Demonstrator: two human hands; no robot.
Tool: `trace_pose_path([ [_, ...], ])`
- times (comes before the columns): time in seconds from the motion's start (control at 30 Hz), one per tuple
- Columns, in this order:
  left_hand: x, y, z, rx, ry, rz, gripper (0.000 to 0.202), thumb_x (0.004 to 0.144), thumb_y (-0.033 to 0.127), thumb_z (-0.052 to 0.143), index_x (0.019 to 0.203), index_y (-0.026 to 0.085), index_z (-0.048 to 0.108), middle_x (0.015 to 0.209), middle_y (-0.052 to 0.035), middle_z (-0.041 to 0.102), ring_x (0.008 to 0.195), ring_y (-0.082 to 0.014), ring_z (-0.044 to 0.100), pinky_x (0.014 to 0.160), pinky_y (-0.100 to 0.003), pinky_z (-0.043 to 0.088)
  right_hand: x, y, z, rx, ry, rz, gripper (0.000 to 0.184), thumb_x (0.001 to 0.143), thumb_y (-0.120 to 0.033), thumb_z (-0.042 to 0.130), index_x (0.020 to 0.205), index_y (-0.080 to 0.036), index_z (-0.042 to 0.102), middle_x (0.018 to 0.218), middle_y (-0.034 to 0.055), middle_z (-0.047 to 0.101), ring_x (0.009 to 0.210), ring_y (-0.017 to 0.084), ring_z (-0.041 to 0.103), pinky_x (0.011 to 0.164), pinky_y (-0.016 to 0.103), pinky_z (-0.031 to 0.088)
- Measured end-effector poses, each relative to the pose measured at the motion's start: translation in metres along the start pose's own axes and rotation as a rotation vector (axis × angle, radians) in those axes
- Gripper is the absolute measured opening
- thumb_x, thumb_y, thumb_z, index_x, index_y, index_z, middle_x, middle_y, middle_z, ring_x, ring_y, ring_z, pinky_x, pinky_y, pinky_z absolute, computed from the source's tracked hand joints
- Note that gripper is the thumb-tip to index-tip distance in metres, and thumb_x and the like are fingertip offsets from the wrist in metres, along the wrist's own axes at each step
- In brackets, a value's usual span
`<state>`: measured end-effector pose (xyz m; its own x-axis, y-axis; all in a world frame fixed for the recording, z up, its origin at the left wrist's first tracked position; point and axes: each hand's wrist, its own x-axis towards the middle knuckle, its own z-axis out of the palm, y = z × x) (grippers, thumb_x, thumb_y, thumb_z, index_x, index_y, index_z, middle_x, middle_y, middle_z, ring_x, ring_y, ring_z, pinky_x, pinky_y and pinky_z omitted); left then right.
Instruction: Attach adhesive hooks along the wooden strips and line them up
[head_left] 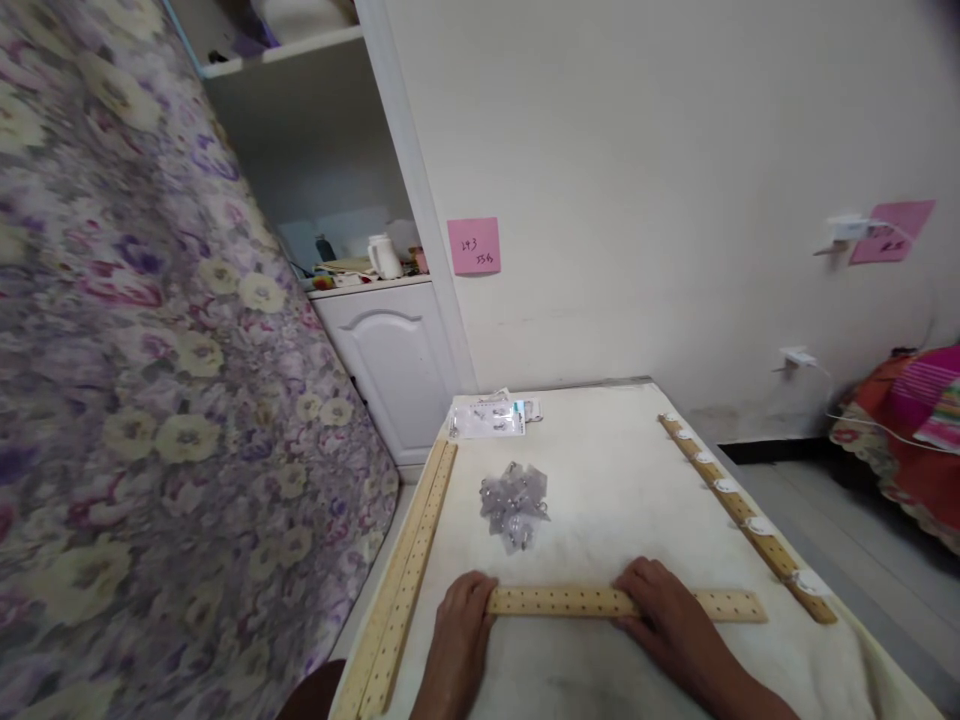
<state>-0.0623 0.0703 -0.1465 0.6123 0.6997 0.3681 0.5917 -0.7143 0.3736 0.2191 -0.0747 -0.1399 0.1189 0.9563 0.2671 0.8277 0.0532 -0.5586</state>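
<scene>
A pale wooden strip with rows of small holes [559, 601] lies crosswise near the front of the cloth-covered table [592, 480]. Its left end is gripped by my left hand [463, 620], fingers closed over the edge. My right hand [664, 612] holds the same strip right of its middle, thumb below and fingers above. Beyond the strip sits a pile of small clear packets [516, 505] with shiny metal bits inside; what these bits are is too small to tell.
More holed wooden strips [412, 570] lie along the left table edge. On the right edge, another strip [750, 530] carries several white round pieces. Flat clear packages [489, 418] rest at the far left corner. A floral curtain [187, 400] hangs at left; a wall stands behind.
</scene>
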Motion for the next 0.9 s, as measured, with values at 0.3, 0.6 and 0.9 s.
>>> trace_pose_path([
  [0.3,-0.003,-0.013,0.016,-0.011,-0.007,-0.039,0.034,0.088,0.028,0.041,0.118,0.019,0.055,0.12,-0.0133,0.056,0.115,-0.0219,0.05,0.099,-0.042,0.044,-0.001,0.001,0.006,-0.03,-0.003,0.024,0.018,0.083,-0.03,0.051,0.1,-0.025,0.057,0.1,0.0059,0.057,0.092,0.022,0.053,0.081,0.037,0.044],
  [0.6,-0.003,-0.019,0.018,-0.044,0.02,-0.004,0.034,0.086,0.024,0.042,0.116,0.019,0.057,0.118,-0.0127,0.058,0.113,-0.0219,0.052,0.096,-0.04,0.047,-0.004,0.008,0.017,-0.113,0.054,-0.001,0.026,0.083,-0.036,0.051,0.107,-0.026,0.055,0.105,0.0078,0.056,0.096,0.023,0.054,0.082,0.04,0.046],
  [0.9,-0.001,-0.02,0.019,-0.071,-0.03,-0.069,0.037,0.082,0.017,0.041,0.114,0.018,0.059,0.119,-0.0123,0.059,0.113,-0.0228,0.052,0.097,-0.041,0.044,-0.005,0.005,0.02,-0.181,0.129,-0.047,0.028,0.083,-0.036,0.052,0.108,-0.025,0.056,0.105,0.008,0.059,0.098,0.023,0.055,0.083,0.041,0.049],
])
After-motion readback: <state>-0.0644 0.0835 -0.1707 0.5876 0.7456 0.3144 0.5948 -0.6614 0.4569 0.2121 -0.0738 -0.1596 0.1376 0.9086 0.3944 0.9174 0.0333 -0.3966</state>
